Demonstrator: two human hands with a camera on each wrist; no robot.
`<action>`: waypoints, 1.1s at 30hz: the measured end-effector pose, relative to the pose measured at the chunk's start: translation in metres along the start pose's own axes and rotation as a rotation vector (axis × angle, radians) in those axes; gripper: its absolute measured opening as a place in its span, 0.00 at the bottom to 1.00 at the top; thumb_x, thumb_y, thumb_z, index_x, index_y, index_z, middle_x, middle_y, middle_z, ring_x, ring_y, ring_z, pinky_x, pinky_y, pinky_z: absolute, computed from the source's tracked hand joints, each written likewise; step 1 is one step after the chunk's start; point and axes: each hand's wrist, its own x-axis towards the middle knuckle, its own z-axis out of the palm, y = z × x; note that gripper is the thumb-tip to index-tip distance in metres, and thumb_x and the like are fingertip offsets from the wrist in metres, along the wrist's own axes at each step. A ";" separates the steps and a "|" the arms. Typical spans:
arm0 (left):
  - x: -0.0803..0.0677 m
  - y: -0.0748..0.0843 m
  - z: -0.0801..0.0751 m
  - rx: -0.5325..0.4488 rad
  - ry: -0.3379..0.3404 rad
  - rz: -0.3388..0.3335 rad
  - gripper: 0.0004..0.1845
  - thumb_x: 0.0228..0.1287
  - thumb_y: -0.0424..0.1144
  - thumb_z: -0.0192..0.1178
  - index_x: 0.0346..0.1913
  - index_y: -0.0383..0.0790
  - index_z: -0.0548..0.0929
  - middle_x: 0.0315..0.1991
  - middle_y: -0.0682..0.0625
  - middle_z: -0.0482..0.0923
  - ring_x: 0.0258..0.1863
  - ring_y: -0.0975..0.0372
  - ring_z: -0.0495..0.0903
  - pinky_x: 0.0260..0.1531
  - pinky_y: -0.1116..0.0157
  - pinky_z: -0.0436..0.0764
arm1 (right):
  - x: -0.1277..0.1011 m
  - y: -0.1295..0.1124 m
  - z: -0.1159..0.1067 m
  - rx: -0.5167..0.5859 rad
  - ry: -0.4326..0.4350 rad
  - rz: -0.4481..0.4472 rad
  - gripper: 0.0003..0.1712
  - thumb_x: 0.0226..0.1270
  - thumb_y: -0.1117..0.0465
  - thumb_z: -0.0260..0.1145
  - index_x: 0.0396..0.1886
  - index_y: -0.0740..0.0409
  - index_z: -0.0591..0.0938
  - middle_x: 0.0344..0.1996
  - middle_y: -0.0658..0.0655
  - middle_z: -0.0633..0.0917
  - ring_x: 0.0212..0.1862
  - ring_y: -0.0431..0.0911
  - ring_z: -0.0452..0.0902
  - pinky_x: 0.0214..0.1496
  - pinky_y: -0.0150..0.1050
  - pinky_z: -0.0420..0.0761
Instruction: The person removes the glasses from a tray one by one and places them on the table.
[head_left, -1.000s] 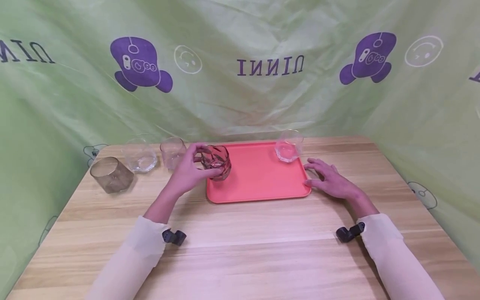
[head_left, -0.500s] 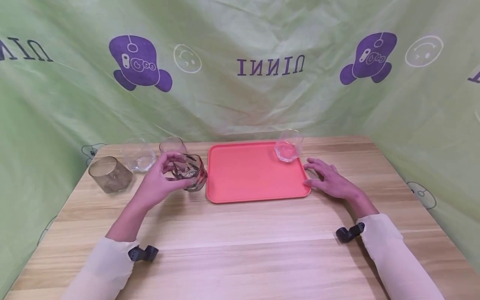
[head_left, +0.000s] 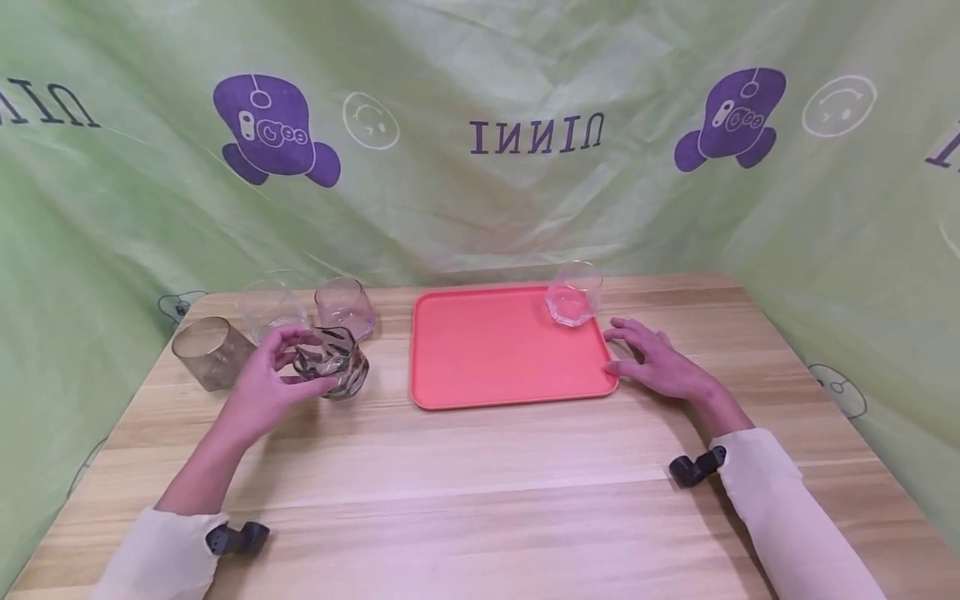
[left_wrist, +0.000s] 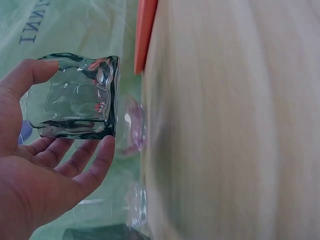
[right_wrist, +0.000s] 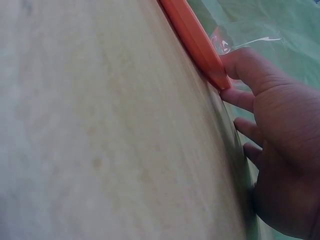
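My left hand (head_left: pixel 261 390) holds a smoky, wavy-sided drinking glass (head_left: pixel 341 365) between thumb and fingers. The left wrist view shows this glass (left_wrist: pixel 80 97) raised above the table, its thick base toward the tabletop. To the right, a red tray (head_left: pixel 510 354) lies flat with one clear glass (head_left: pixel 572 304) standing at its back right corner. My right hand (head_left: pixel 663 367) rests beside the tray's right edge, thumb and fingertips touching the rim. In the right wrist view, the thumb meets the tray's orange-red rim (right_wrist: pixel 200 47) and the other fingers are loosely extended.
Near the left hand stand a brown-tinted glass (head_left: pixel 210 354), a clear glass (head_left: pixel 270 308) partly behind the hand, and a pinkish glass (head_left: pixel 345 308). A green printed cloth (head_left: pixel 465 208) hangs behind the wooden table (head_left: pixel 465 483).
My left hand has carried the smoky glass leftward and nearer, from over the tray's left edge to in front of the pinkish glass. My right hand has stayed at the tray.
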 end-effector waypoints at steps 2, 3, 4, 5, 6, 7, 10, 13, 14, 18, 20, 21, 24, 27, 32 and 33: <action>-0.002 -0.004 -0.003 0.010 0.009 -0.004 0.46 0.55 0.41 0.80 0.72 0.34 0.65 0.65 0.39 0.71 0.63 0.43 0.69 0.60 0.53 0.76 | 0.000 0.000 0.000 -0.001 0.002 -0.002 0.33 0.73 0.52 0.68 0.71 0.62 0.72 0.77 0.69 0.58 0.78 0.69 0.46 0.74 0.72 0.31; -0.003 -0.006 -0.005 0.010 0.014 -0.010 0.46 0.55 0.41 0.80 0.72 0.34 0.65 0.65 0.39 0.71 0.63 0.42 0.69 0.60 0.53 0.76 | 0.000 0.000 0.000 -0.003 0.003 -0.002 0.33 0.73 0.52 0.68 0.71 0.63 0.72 0.77 0.69 0.58 0.78 0.69 0.46 0.74 0.72 0.31; -0.003 -0.008 -0.007 0.008 0.018 -0.015 0.46 0.55 0.40 0.80 0.72 0.34 0.65 0.65 0.38 0.71 0.63 0.42 0.69 0.61 0.52 0.75 | 0.001 0.000 0.000 -0.004 0.004 -0.003 0.34 0.73 0.52 0.68 0.71 0.63 0.72 0.77 0.69 0.58 0.78 0.69 0.46 0.74 0.72 0.31; -0.004 -0.011 -0.008 0.005 0.022 -0.019 0.46 0.55 0.40 0.80 0.72 0.33 0.65 0.65 0.38 0.71 0.64 0.41 0.69 0.62 0.50 0.74 | 0.001 0.000 0.000 -0.004 0.004 -0.004 0.34 0.73 0.52 0.68 0.71 0.63 0.72 0.77 0.69 0.59 0.78 0.69 0.47 0.74 0.72 0.31; -0.004 -0.013 -0.010 0.002 0.026 -0.026 0.46 0.55 0.40 0.80 0.72 0.33 0.65 0.66 0.37 0.70 0.65 0.40 0.68 0.64 0.45 0.71 | 0.001 0.000 0.000 -0.003 0.006 -0.005 0.34 0.73 0.52 0.68 0.71 0.62 0.72 0.77 0.69 0.59 0.78 0.68 0.47 0.74 0.72 0.31; -0.005 -0.016 -0.011 0.001 0.029 -0.036 0.47 0.55 0.40 0.80 0.73 0.33 0.64 0.66 0.37 0.70 0.66 0.38 0.67 0.64 0.39 0.68 | 0.001 0.000 0.001 -0.002 0.007 -0.006 0.34 0.73 0.52 0.69 0.71 0.62 0.72 0.77 0.69 0.59 0.78 0.68 0.47 0.74 0.72 0.31; -0.007 -0.022 -0.015 -0.007 0.051 -0.051 0.47 0.55 0.39 0.80 0.72 0.32 0.64 0.66 0.36 0.71 0.68 0.38 0.65 0.68 0.37 0.61 | 0.001 0.001 0.001 0.002 0.007 -0.010 0.33 0.73 0.52 0.69 0.71 0.62 0.73 0.77 0.69 0.59 0.78 0.68 0.47 0.73 0.72 0.31; -0.008 -0.026 -0.018 0.008 0.076 -0.061 0.46 0.56 0.39 0.80 0.72 0.31 0.64 0.65 0.37 0.71 0.69 0.39 0.65 0.72 0.43 0.60 | 0.001 0.002 0.002 0.003 0.008 -0.012 0.33 0.73 0.51 0.68 0.71 0.62 0.73 0.77 0.69 0.59 0.78 0.68 0.46 0.73 0.72 0.31; -0.008 -0.026 -0.020 0.010 0.082 -0.063 0.46 0.56 0.39 0.80 0.72 0.31 0.64 0.65 0.37 0.72 0.69 0.39 0.65 0.73 0.45 0.59 | 0.001 0.002 0.002 0.002 0.008 -0.011 0.33 0.73 0.51 0.68 0.71 0.62 0.73 0.77 0.69 0.59 0.78 0.68 0.46 0.74 0.72 0.31; -0.008 -0.028 -0.025 0.013 0.104 -0.094 0.46 0.57 0.42 0.79 0.71 0.32 0.63 0.65 0.38 0.71 0.70 0.39 0.65 0.74 0.48 0.59 | 0.001 0.003 0.002 -0.008 0.013 -0.006 0.33 0.73 0.51 0.68 0.71 0.62 0.73 0.77 0.69 0.59 0.78 0.68 0.47 0.74 0.71 0.31; -0.008 -0.029 -0.027 0.014 0.118 -0.118 0.45 0.58 0.43 0.79 0.71 0.34 0.62 0.64 0.39 0.71 0.70 0.40 0.65 0.73 0.52 0.63 | 0.001 0.003 0.001 -0.009 0.015 -0.008 0.33 0.73 0.51 0.68 0.70 0.62 0.73 0.77 0.69 0.59 0.78 0.68 0.47 0.74 0.71 0.31; -0.008 -0.030 -0.028 0.024 0.126 -0.131 0.45 0.58 0.44 0.79 0.71 0.35 0.62 0.64 0.40 0.72 0.69 0.41 0.67 0.71 0.56 0.66 | 0.001 0.003 0.001 -0.008 0.015 -0.009 0.33 0.73 0.52 0.69 0.71 0.62 0.73 0.77 0.69 0.59 0.78 0.68 0.47 0.74 0.71 0.31; -0.008 -0.031 -0.029 0.057 0.147 -0.147 0.45 0.58 0.45 0.79 0.70 0.35 0.62 0.62 0.43 0.72 0.65 0.46 0.70 0.62 0.69 0.72 | 0.001 0.003 0.001 -0.008 0.017 -0.015 0.33 0.73 0.52 0.69 0.71 0.63 0.73 0.77 0.69 0.59 0.78 0.68 0.47 0.74 0.72 0.31; -0.007 -0.033 -0.029 0.083 0.157 -0.138 0.45 0.58 0.45 0.79 0.70 0.34 0.62 0.61 0.43 0.73 0.61 0.50 0.72 0.52 0.77 0.74 | 0.001 0.004 0.001 -0.009 0.019 -0.016 0.33 0.73 0.52 0.69 0.71 0.63 0.73 0.77 0.69 0.59 0.78 0.68 0.47 0.73 0.72 0.31; -0.005 -0.033 -0.027 0.083 0.169 -0.123 0.45 0.57 0.43 0.79 0.69 0.30 0.62 0.61 0.39 0.72 0.59 0.51 0.72 0.46 0.83 0.72 | -0.001 0.005 0.002 -0.005 0.021 -0.022 0.32 0.73 0.52 0.69 0.70 0.62 0.73 0.77 0.68 0.60 0.78 0.67 0.47 0.74 0.72 0.32; -0.004 -0.033 -0.026 0.084 0.171 -0.125 0.46 0.57 0.42 0.79 0.69 0.30 0.62 0.62 0.39 0.72 0.59 0.51 0.72 0.45 0.83 0.71 | -0.001 0.005 0.002 -0.004 0.021 -0.022 0.32 0.73 0.52 0.69 0.70 0.62 0.73 0.77 0.68 0.60 0.78 0.67 0.47 0.74 0.72 0.32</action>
